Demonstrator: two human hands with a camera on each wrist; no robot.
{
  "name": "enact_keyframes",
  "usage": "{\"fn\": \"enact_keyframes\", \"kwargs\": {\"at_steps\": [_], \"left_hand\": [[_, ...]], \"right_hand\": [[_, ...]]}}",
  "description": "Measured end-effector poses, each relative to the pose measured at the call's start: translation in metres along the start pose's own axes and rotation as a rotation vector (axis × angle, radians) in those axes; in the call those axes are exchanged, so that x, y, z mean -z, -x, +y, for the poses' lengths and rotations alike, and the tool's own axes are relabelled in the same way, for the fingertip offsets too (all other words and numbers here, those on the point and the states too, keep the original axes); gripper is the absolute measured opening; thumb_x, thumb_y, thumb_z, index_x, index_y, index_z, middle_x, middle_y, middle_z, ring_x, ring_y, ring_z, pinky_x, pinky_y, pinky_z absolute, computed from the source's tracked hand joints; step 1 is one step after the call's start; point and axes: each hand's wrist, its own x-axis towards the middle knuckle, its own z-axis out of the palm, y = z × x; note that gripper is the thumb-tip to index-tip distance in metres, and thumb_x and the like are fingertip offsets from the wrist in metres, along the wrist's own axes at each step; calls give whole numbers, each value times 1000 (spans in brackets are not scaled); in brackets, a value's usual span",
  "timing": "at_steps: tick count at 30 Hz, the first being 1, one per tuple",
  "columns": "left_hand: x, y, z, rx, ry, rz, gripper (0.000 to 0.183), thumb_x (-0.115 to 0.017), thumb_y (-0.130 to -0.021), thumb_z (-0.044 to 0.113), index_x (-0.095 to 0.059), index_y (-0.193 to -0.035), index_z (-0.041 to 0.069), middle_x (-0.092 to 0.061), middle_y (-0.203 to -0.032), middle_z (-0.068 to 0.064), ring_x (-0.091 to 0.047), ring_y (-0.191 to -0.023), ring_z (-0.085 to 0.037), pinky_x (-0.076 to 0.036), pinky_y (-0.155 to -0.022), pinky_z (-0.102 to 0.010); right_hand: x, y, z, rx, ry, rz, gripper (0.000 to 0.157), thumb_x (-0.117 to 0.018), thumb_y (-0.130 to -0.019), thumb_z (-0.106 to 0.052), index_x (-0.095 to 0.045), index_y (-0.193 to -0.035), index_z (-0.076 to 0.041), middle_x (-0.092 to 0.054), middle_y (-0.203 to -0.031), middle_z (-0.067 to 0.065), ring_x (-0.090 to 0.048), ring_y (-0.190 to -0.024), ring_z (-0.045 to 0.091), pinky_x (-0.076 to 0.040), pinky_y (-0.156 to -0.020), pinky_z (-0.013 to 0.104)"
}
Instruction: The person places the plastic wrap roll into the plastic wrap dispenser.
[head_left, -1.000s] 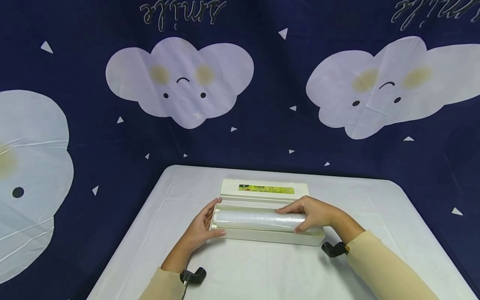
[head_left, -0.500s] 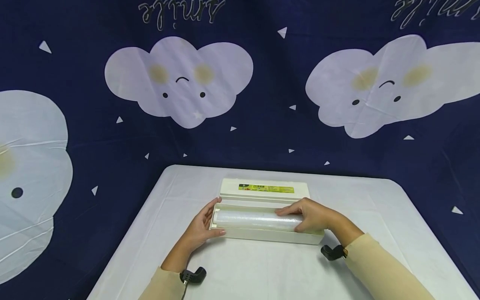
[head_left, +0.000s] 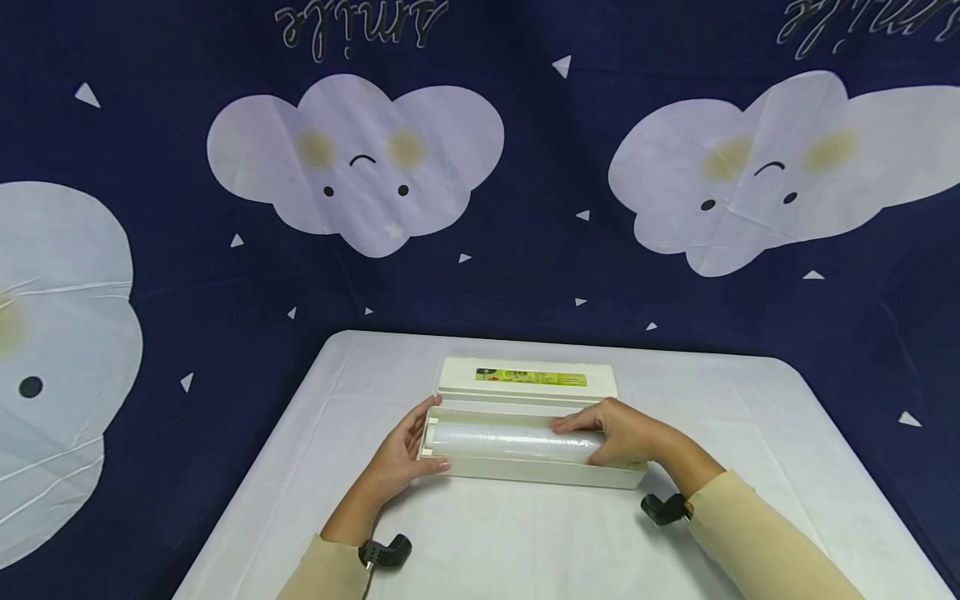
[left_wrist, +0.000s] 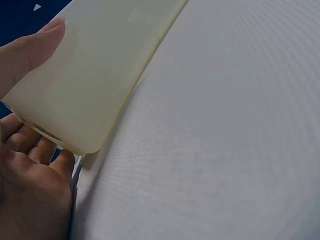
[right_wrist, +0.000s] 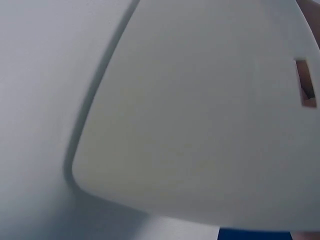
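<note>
Cream-coloured box (head_left: 525, 472) was set lengthwise across the counter (head_left: 517, 542), hollow side up, so its inside could be reached from above. Translucent film roll (head_left: 495, 439) was seated inside the box, parallel to its long walls; the narrow trough presumably kept it from rolling away.

Box's left end was held by the left hand (head_left: 397, 460): thumb laid over the near wall, fingers wrapped round the end toward the far side. In the left wrist view that thumb was seen flat on the box's outer face, fingers tucked by the end edge. Likely a brace, so the box would not slide while the roll was handled.

Near the box's right end, the roll was grasped by the right hand (head_left: 626, 432), thumb on its near side, fingers on its far side. Gripping across the roll was probably favoured because the box walls left access only from the top. Whether the roll's right end was raised could not be told; it was covered by the hand. In the right wrist view, the fingers were mostly hidden by the box.

Lid (head_left: 528, 392), label (head_left: 531, 377) facing up, was laid just beyond the box, roughly parallel, apparently parked clear of both hands. Well beyond the box, a navy backdrop (head_left: 540, 167) was hung.
</note>
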Motion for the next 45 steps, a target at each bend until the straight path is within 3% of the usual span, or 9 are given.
{"fn": "enact_keyframes", "kwargs": {"at_steps": [8,15,28,32,39,45], "left_hand": [[0,1,0,21,2,10,110,-92,-74,-9,-33,-165,10,-34,-168,-6,-26,-155,-24,-25,-121,-23],[-1,1,2,17,-5,10,110,-92,-74,-8,-32,-165,10,-34,-168,-6,-26,-155,-24,-25,-122,-24],[-2,0,3,27,-12,10,108,-91,-75,-8,-34,-164,12,-34,-168,-5,-27,-155,-23,-25,-121,-23],[0,1,2,21,-1,2,109,-91,-75,-8,-33,-165,11,-33,-168,-6,-26,-155,-24,-25,-121,-23],[1,0,1,-8,16,-22,109,-90,-76,-9,-31,-165,9,-31,-169,-9,-25,-156,-28,-26,-121,-24],[1,0,-1,-11,21,-24,109,-91,-76,-8,-31,-165,9,-31,-169,-10,-25,-155,-27,-27,-120,-24]], "right_hand": [[2,-1,-2,-25,-64,-17,63,-89,-77,5,-74,-135,-14,-63,-141,-12,-55,-134,13,-44,-110,22],[4,2,0,-9,-45,13,60,-92,-79,-2,-74,-135,-12,-66,-139,-7,-58,-131,15,-46,-108,23],[16,24,1,-23,-102,58,54,-90,-85,-11,-73,-136,-9,-68,-137,-1,-61,-129,20,-49,-107,25],[18,38,7,23,-140,137,50,-88,-88,-12,-72,-134,-2,-69,-136,5,-63,-127,23,-50,-106,25],[11,63,16,154,-168,393,43,-84,-89,-1,-72,-131,-1,-70,-133,13,-65,-124,20,-49,-107,24],[1,80,21,188,-223,536,50,-83,-86,9,-67,-133,5,-65,-136,24,-62,-129,25,-46,-111,26]]}}
